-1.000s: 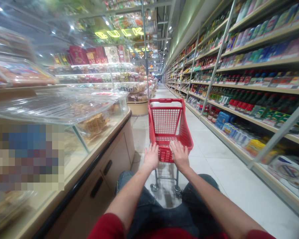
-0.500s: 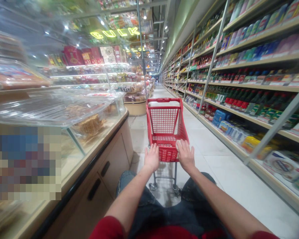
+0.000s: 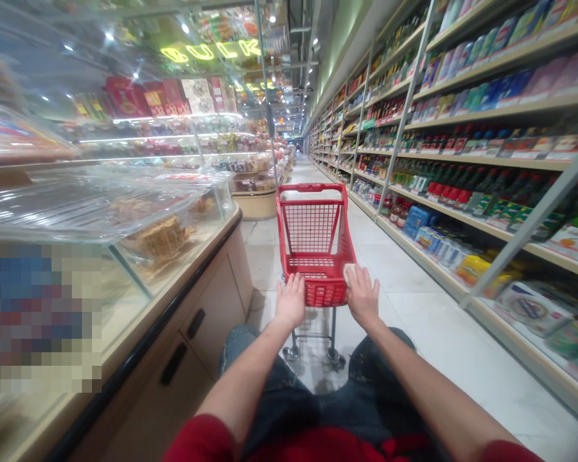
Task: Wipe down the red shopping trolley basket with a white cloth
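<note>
**HEAD VIEW: BOTH HANDS ON SHOPPING CART RIM**

Head view. The small red plastic mesh shopping cart (image 3: 313, 237) stands on the white tiled floor (image 3: 414, 308) at 12 o'clock from the person, in the middle of the aisle, with its basket empty.

The left hand (image 3: 290, 301) lies palm down on the near rim at the 7 o'clock corner of the basket. The right hand (image 3: 363, 295) lies palm down at the 5 o'clock corner. The hands are apart, with the width of the rim between them. The fingers reach forward over the rim. Whether they close beneath it cannot be told.

The glass-fronted display counter (image 3: 164, 237), stocked with baked goods, runs along the 9 o'clock side, near the cart. The long stocked store shelves (image 3: 462, 160) of bottles and packets run along the 3 o'clock side. The yellow neon sign (image 3: 212, 51) reading "BULK" hangs at 11 o'clock, above the counter.
</note>
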A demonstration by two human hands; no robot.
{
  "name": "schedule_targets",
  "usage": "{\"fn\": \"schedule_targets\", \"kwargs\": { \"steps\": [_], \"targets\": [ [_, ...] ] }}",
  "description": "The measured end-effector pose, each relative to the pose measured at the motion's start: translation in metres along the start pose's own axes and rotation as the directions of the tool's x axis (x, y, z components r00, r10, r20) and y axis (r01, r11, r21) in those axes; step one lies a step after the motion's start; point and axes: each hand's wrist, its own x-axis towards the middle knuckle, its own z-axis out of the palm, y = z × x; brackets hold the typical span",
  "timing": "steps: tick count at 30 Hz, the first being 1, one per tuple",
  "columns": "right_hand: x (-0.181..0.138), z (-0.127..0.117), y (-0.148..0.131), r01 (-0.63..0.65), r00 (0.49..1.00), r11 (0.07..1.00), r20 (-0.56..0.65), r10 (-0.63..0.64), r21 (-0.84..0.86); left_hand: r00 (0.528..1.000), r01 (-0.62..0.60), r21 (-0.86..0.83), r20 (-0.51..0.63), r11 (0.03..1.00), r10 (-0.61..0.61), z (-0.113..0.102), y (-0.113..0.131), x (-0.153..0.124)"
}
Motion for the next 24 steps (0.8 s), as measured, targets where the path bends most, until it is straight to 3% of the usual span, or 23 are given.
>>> {"fn": "schedule_targets", "kwargs": {
  "steps": [3,7,9,14,16,21,24],
  "targets": [
    [0.001,0.001,-0.009,0.039,0.999,0.999,-0.005,-0.039,0.015,1.000,0.008,0.001,0.001,1.000,-0.008,0.000,0.002,0.001],
    [0.002,0.005,-0.038,0.201,0.979,0.978,-0.023,-0.200,0.058,1.000,-0.011,0.030,0.021,1.000,0.010,-0.003,0.001,0.002],
    [0.003,0.005,-0.036,0.226,0.974,0.972,-0.027,-0.225,0.056,0.999,-0.017,0.042,0.033,0.999,0.016,-0.005,-0.001,0.002],
    [0.004,0.002,0.008,0.026,1.000,1.000,-0.013,-0.026,-0.003,0.998,0.009,0.027,0.066,1.000,-0.011,-0.009,-0.002,0.004],
    [0.004,0.002,0.010,-0.011,1.000,1.000,-0.021,0.011,-0.006,0.997,0.023,0.013,0.073,1.000,-0.024,-0.010,0.000,0.004],
    [0.002,0.008,-0.049,0.175,0.981,0.983,-0.100,-0.168,0.058,0.998,0.008,-0.015,0.059,1.000,-0.007,-0.009,-0.001,0.003],
    [0.001,0.008,-0.073,0.292,0.954,0.951,-0.096,-0.283,0.103,0.997,0.071,-0.031,0.008,0.997,-0.071,-0.005,-0.007,0.003]
  ]
}}
